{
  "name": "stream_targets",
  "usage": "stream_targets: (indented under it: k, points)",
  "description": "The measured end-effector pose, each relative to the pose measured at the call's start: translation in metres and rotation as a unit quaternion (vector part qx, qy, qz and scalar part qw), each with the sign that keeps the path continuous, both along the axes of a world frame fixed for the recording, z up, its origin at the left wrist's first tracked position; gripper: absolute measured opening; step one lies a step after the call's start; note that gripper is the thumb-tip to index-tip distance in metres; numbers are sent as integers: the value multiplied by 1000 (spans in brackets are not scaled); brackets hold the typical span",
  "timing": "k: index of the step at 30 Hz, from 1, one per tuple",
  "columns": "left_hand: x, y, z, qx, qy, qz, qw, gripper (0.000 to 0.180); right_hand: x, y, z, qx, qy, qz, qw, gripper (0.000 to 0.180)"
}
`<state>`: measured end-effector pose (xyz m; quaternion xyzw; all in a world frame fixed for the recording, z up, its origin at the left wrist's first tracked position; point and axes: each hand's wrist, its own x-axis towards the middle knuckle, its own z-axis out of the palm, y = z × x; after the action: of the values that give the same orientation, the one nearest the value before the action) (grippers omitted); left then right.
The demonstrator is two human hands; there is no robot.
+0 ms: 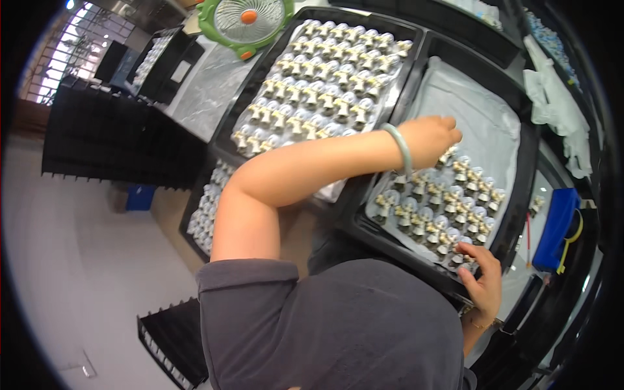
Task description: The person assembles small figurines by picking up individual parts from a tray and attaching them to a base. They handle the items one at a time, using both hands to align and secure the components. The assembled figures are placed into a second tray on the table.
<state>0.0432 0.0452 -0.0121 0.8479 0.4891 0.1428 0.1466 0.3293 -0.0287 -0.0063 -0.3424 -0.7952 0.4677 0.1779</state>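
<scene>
My left hand [429,141], a pale green bangle [398,148] at its wrist, reaches over the right-hand black tray [363,239]. Its fingers are curled together, closed on a small white-and-gold figurine [447,155] that they partly hide. Several similar figurines [434,195] stand in slanting rows on a pale grey sheet [474,97] lining the tray. At the tray's near right corner, the thumb and forefinger of my right hand [484,279] curve round another figurine [459,259]; its outline is partly covered.
To the left, a second black tray [222,133] holds dense rows of like figurines. Below it, another batch [207,207] shows. A green fan [247,23] stands behind. Black racks [117,140] are at far left. White gloves [559,107] and a blue box [558,227] lie right.
</scene>
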Motion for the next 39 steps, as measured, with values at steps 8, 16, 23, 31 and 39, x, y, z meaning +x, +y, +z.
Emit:
stream_targets:
  k: [8,16,23,31,39]
  points:
    - [17,54,-58,-190,162,-11,968,51,13,3,-6,10,-31,18,999,41]
    - [27,54,-37,-185,117,-52,974,76,13,1,-12,22,-15,17,1000,40]
    - [21,41,18,-187,31,49,981,68,13,4,-8,21,-30,14,999,41]
    - [-4,-18,34,-335,-558,-121,750,81,7,4,1,15,-27,-17,999,39]
    - [-5,-26,37,-340,-603,-151,705,85,3,3,4,-8,-4,-40,999,39]
